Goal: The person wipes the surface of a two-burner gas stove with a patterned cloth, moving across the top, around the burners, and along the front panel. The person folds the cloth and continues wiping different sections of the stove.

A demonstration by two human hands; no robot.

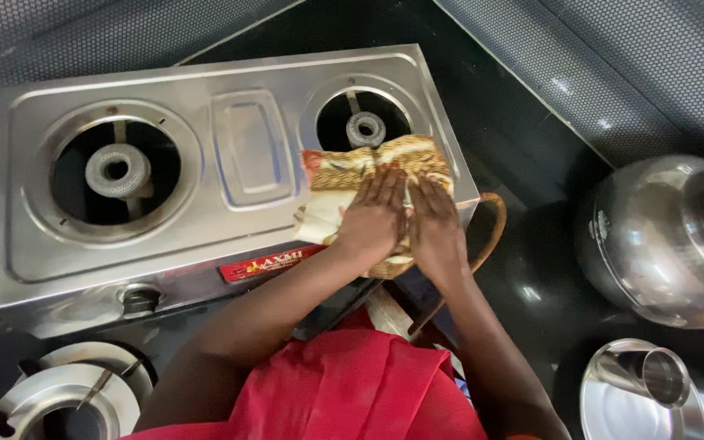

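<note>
A steel two-burner gas stove (205,204) stands on a black counter. A patterned yellow and red cloth (368,167) lies on its front right corner, just below the right burner (366,128). My left hand (374,216) presses flat on the cloth with fingers spread. My right hand (433,224) lies flat beside it, on the cloth's right part at the stove's edge. The left burner (117,169) is uncovered.
A large steel pot (653,236) stands on the counter at the right, with a steel vessel (641,387) in front of it. Another steel vessel (67,391) is at the lower left. A curved brown ring (495,224) shows by the stove's right side.
</note>
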